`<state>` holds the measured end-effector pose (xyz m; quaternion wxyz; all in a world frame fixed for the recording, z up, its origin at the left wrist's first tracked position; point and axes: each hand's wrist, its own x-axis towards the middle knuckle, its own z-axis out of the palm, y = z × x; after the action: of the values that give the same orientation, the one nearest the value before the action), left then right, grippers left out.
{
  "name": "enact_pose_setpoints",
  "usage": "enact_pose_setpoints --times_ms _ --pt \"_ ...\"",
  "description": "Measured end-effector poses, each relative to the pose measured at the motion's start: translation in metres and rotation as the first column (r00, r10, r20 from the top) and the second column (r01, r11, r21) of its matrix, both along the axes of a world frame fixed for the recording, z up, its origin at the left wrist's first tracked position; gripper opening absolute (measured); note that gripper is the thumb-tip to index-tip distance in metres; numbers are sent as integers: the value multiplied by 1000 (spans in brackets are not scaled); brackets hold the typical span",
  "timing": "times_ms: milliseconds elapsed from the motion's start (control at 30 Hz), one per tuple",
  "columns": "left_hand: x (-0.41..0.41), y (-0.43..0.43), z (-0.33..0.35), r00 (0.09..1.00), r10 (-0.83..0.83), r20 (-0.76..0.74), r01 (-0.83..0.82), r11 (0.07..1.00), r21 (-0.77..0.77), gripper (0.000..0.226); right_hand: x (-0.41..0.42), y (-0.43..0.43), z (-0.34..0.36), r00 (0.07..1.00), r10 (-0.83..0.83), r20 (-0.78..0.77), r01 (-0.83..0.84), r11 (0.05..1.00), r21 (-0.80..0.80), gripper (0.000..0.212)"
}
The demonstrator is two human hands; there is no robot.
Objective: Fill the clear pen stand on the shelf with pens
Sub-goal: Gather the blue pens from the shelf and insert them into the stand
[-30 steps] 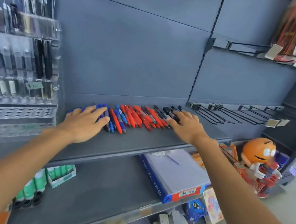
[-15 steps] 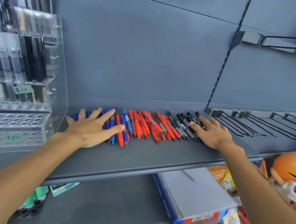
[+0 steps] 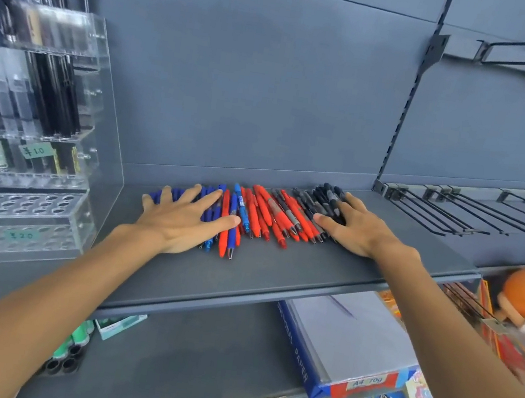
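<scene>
While your left hand and right hand lie flat with fingers spread, gripping nothing, the pens sit between them at frame centre; the clear pen stand stands at left.

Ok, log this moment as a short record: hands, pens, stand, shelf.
left hand: flat and spread on the blue pens, gripping nothing
right hand: flat on the black pens, gripping nothing
red pens: lying between the two hands, a few blue ones mixed in
clear pen stand: left of the pens; upper tiers hold pens, the two lowest hole rows look empty
shelf: grey, pens in a loose row near the back
price tags: green labels on the stand
</scene>
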<state>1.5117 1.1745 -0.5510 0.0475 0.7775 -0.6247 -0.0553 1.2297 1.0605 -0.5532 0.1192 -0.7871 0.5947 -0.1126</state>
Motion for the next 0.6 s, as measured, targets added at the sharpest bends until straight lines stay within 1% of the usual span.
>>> enact_pose_setpoints --times_ms 100,200,300,367,433,600 --pt "3 2 2 1000 17 2 -17 1000 6 95 -8 0 -1 999 26 28 -25 1000 -18 82" --pt "8 3 1 998 60 -28 -59 998 29 101 -11 1 -3 989 24 148 -16 998 -55 84" --pt "9 2 1 997 62 -55 -60 997 42 102 -5 1 1 977 9 214 -11 1000 9 83" --pt "8 0 1 997 45 -66 -43 999 31 101 0 -1 4 978 13 208 -23 999 47 79" --pt "8 -2 0 997 30 -76 -28 999 18 100 5 -6 3 983 13 184 -22 999 47 75" --pt "6 -5 -1 997 16 -82 -15 1000 6 92 10 -10 -1 995 8 100 0 997 -73 46"
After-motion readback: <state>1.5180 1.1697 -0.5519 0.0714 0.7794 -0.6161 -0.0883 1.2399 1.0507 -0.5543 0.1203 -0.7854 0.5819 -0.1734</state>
